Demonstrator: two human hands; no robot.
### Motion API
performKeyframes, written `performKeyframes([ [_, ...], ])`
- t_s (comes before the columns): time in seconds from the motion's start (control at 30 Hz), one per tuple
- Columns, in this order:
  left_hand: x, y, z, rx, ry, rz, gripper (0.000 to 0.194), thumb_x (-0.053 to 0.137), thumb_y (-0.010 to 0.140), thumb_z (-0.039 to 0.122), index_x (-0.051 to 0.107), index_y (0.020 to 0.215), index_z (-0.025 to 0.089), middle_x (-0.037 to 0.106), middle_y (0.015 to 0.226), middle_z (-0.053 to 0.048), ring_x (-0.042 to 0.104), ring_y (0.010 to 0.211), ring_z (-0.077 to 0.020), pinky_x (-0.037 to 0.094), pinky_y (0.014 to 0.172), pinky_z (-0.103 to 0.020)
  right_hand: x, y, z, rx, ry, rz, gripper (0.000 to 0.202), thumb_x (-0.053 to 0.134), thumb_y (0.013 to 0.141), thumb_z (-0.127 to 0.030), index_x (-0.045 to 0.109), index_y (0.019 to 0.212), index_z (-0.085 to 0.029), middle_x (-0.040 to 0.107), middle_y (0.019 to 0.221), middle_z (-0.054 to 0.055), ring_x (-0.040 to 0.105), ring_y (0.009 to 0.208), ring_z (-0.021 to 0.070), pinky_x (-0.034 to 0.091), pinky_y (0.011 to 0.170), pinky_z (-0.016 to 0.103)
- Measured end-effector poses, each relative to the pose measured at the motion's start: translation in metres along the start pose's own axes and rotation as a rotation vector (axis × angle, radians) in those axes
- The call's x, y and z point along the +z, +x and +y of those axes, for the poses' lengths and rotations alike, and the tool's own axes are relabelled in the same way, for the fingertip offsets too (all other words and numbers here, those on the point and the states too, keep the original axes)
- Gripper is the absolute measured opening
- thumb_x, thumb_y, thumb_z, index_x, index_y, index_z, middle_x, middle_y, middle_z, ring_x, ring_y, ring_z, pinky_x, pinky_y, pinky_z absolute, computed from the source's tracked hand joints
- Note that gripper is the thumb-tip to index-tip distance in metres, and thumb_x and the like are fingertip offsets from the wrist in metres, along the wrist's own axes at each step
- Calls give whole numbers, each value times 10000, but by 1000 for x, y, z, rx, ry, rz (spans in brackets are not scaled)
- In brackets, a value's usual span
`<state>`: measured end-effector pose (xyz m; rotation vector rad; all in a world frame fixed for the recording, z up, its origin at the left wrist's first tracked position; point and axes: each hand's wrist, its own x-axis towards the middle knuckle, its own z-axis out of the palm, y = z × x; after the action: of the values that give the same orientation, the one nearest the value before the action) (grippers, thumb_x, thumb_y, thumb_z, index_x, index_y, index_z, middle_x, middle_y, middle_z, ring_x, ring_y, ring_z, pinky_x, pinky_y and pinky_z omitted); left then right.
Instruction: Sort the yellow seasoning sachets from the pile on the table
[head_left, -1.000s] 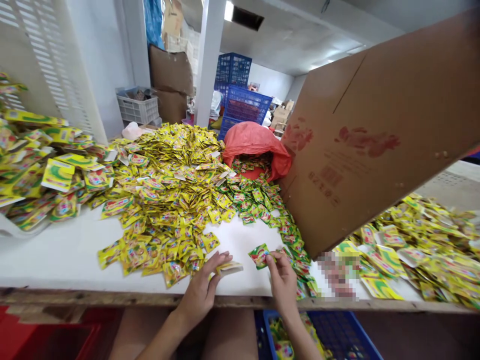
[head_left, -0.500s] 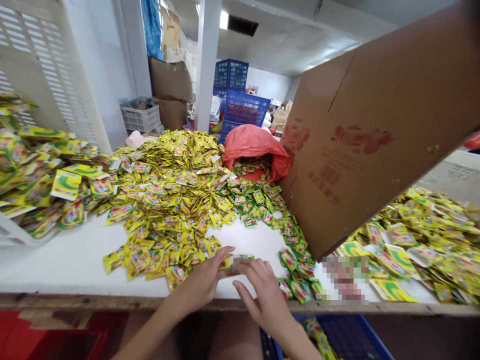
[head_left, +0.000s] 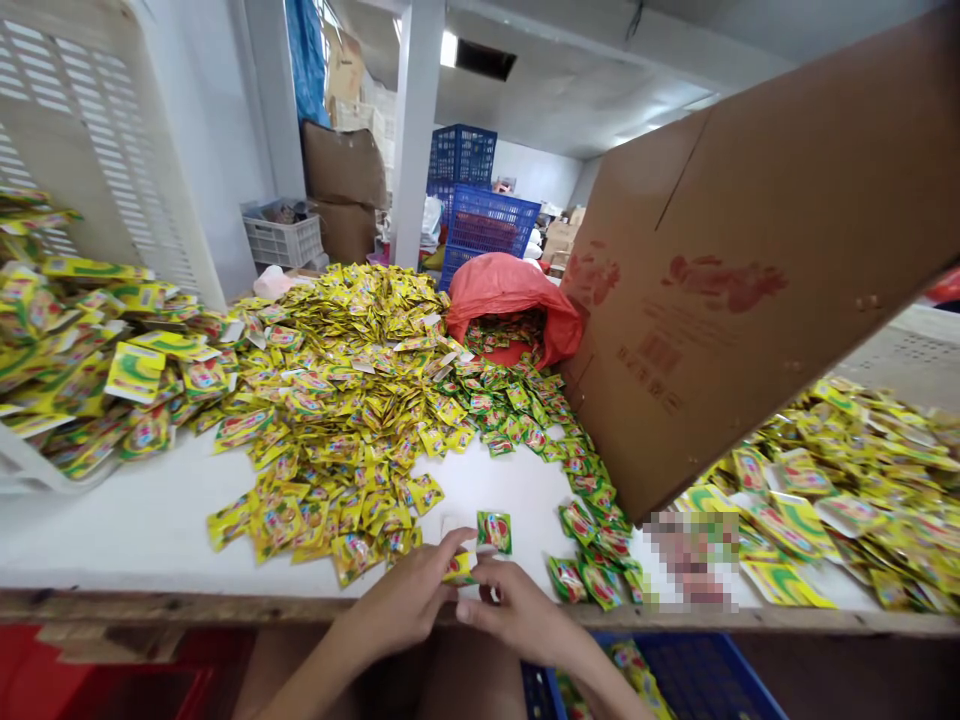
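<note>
A small yellow packet (head_left: pixel 459 568) is between my two hands, just above the table's front edge. My left hand (head_left: pixel 409 595) pinches it from the left, its thumb largely hidden. The curled fingers of my right hand (head_left: pixel 514 605) meet its right edge, with the thumb bent below. Just beyond my fingers, a green packet with a red fruit picture (head_left: pixel 493 532) lies flat on the white tabletop (head_left: pixel 506 480). Left of my hands spreads a large heap of yellow packets (head_left: pixel 352 390). Green packets (head_left: pixel 589 515) run in a band on the right.
A red bag (head_left: pixel 510 285) lies open at the back with green packets inside. On the right a large cardboard box (head_left: pixel 720 270) leans over the table, beside more yellow packets (head_left: pixel 862 470). A white crate (head_left: pixel 105 130) stands left. Below the edge is a blue crate (head_left: pixel 705 670).
Both hands have drawn back towards the table edge and closed around the yellow packet. A green packet that was partly behind my fingers now lies uncovered on the table.
</note>
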<state>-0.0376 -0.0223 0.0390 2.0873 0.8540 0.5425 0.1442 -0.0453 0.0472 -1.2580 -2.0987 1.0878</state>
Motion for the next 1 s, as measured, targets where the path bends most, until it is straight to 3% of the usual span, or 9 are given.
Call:
performKeyframes([
  [0.13,-1,0,-9,-19,34,45,460,402,835,181,315,1280,259,557,1183,-84,519,1065,-222,403,871,-309,-31,-4,-1,2,156,137,288,548,792,-418,667,891,-174,634,949,66,549,901,194,403,811,299],
  [0.27,2,1,-35,-60,-66,179,447,439,827,262,365,1267,251,572,1156,-86,513,1066,-247,404,883,-350,-68,-7,16,186,258,423,326,641,676,-479,645,747,-161,636,736,46,570,705,188,442,651,295],
  [0.37,3,5,-52,-126,-225,297,499,506,789,324,400,1261,204,525,1225,-101,433,1166,-266,340,967,-397,-77,-3,33,206,337,540,366,695,605,-482,613,759,-160,597,651,14,548,625,164,432,585,271],
  [0.43,2,7,-53,-139,-406,279,537,558,755,353,424,1242,172,516,1236,-112,441,1159,-272,344,968,-404,-71,3,40,179,393,521,399,690,621,-470,609,861,-162,590,660,6,541,619,153,427,586,264],
  [0.57,0,11,-30,-50,-848,-35,620,638,708,345,402,1252,164,605,1093,-96,570,980,-244,445,841,-369,-47,16,40,141,488,451,341,633,694,-468,608,834,-158,614,712,31,543,644,158,432,618,282],
  [0.63,2,13,-18,-31,-944,-106,628,659,697,334,408,1248,167,624,1044,-84,583,946,-233,455,812,-345,-37,21,35,109,507,432,313,602,723,-469,590,772,-159,603,694,24,531,622,147,427,594,268],
  [0.73,6,14,-10,-35,-959,-81,600,662,700,322,429,1233,171,619,1051,-78,573,958,-226,445,826,-333,-36,26,31,79,431,351,283,574,752,-441,572,780,-160,586,696,10,514,617,132,411,572,242],
  [0.83,9,14,-18,-21,-955,-51,504,646,720,302,479,1175,163,618,1057,-78,575,955,-222,439,843,-345,-52,34,39,114,188,299,271,514,781,-420,546,730,-156,549,642,-4,488,588,121,390,558,230],
  [1.0,9,18,-42,-43,-972,176,503,646,721,286,471,1180,179,600,1122,-74,553,1019,-223,395,924,-381,-69,55,73,193,-73,217,261,522,738,-366,498,575,-163,444,528,-40,415,522,103,336,518,214],
])
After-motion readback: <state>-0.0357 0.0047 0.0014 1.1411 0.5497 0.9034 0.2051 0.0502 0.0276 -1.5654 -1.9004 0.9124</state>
